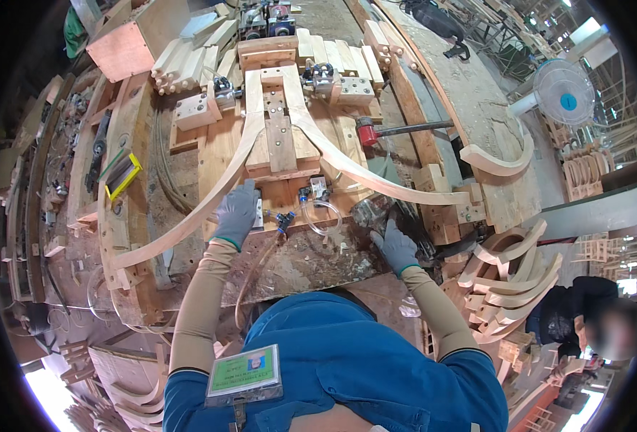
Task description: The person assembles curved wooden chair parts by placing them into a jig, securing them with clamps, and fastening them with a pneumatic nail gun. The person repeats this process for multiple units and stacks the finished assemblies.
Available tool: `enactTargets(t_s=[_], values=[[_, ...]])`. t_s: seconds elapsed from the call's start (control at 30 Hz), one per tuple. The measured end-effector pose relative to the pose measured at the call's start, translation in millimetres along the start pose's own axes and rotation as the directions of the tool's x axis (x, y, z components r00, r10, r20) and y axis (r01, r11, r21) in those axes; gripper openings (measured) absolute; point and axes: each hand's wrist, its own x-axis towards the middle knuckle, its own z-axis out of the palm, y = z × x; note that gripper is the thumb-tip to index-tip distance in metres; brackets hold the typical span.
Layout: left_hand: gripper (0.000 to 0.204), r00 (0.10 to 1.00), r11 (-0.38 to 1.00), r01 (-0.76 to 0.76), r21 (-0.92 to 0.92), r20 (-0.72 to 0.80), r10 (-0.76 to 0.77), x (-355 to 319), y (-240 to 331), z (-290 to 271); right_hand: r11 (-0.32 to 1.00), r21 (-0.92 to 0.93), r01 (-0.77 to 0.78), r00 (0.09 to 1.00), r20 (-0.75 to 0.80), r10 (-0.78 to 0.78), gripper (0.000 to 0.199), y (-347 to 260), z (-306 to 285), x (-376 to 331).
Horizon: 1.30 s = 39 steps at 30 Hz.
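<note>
A curved wooden frame [223,189] with two splayed legs sits in a wooden clamping jig on the bench. My left hand [237,214], in a grey glove, lies at the jig's front edge beside a small metal valve [259,210]; its fingers reach forward, and the valve partly hides behind them. To the right, my right hand [398,248], gloved alike, has thumb and forefinger apart near a murky, smeared container [371,211]. Nothing shows in its grasp. Between the hands are a blue air-hose fitting [283,222] and a loop of clear tubing [324,219].
A red-headed hammer [368,132] lies right of the frame. Pneumatic clamps [320,76] flank its top, with wooden blocks [189,66] stacked behind. Curved wooden parts [513,288] pile up at the right; a fan [563,93] stands beyond. Another person [574,313] is at far right.
</note>
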Motion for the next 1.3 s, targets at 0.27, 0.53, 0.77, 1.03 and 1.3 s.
enactTargets(t_s=[0.27, 0.53, 0.77, 1.03, 1.3], values=[[0.013, 0.95, 0.996, -0.088, -0.032, -0.304, 0.074, 5, -9, 11, 0.974, -0.12, 0.195, 0.975, -0.087, -0.206, 0.044, -43, -41, 20], [0.024, 0.972, 1.0, 0.0, 0.016, -0.236, 0.004, 17, 17, 2, 0.5, -0.063, 0.863, 0.373, -0.589, -0.717, 0.021, -104, -5, 72], [0.032, 0.971, 0.994, 0.074, 0.082, -0.233, -0.053, 22, 21, -16, 0.444, 0.206, 0.872, 0.477, -0.559, -0.678, 0.022, -109, -33, 52], [0.045, 0.877, 0.897, 0.432, 0.091, 0.19, -0.441, 51, -11, -58, 0.872, -0.076, 0.483, 0.835, -0.261, -0.485, 0.049, -99, -68, 122], [0.043, 0.929, 0.923, 0.367, 0.118, 0.008, -0.37, 55, 14, -189, 0.619, 0.379, 0.688, 0.725, -0.393, -0.566, 0.047, -76, -201, 163]])
